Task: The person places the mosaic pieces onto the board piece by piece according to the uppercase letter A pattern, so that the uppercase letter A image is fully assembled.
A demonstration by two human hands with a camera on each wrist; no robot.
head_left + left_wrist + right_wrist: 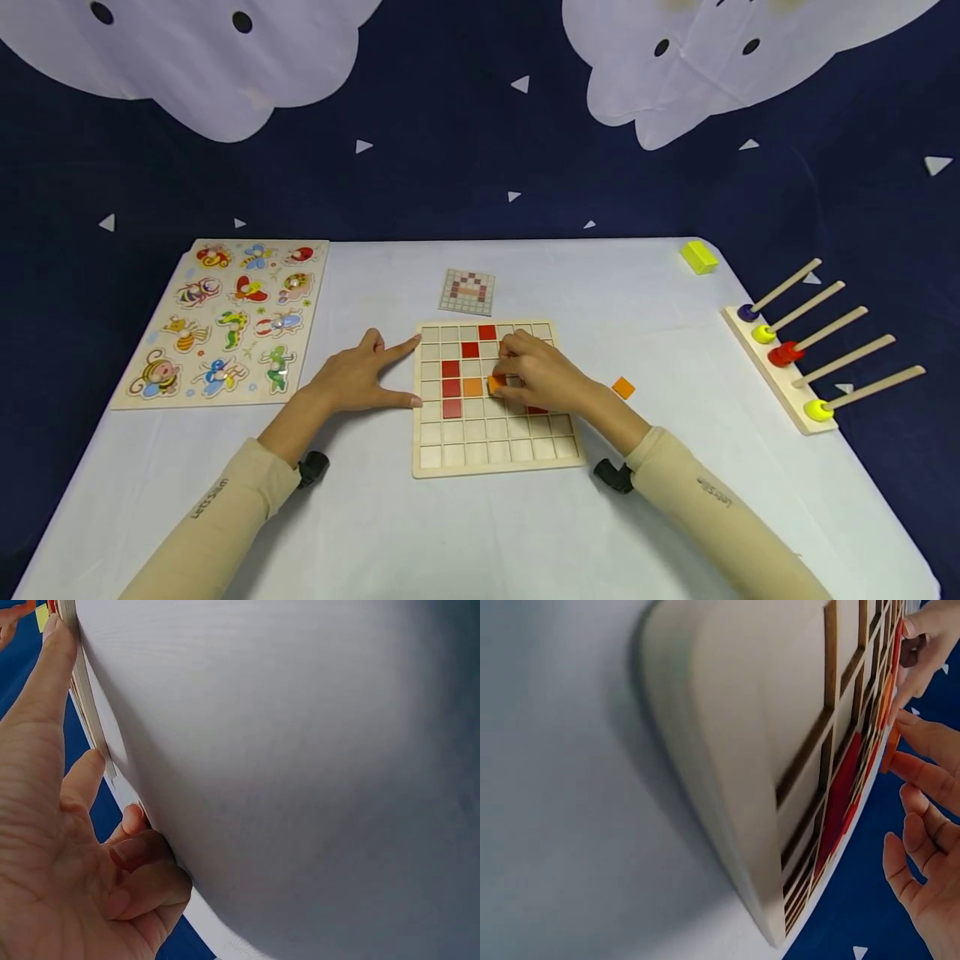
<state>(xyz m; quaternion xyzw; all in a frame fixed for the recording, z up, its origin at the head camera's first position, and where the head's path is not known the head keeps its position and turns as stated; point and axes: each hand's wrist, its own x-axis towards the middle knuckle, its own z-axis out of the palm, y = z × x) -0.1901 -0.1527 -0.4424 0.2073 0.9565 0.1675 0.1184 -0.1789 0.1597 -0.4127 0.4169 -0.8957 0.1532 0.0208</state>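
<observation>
A square wooden grid board [498, 469] lies on the table, with several red tiles [452, 408] and an orange tile [472, 387] in its cells. My left hand [356, 379] touches the board's left edge with straight thumb and index finger; its other fingers are curled in the left wrist view. Over the middle of the board, my right hand [543, 372] pinches another orange tile [889, 748] between thumb and finger, tilted above the cell beside the placed one. Part of the board's right side is hidden under this hand. A loose orange tile [623, 387] lies right of the board.
Behind the board lies a small pattern card [467, 292]. A wooden insect puzzle [225, 325] covers the left side. At the right stand a peg rack [780, 367] with coloured rings and a yellow block [699, 257].
</observation>
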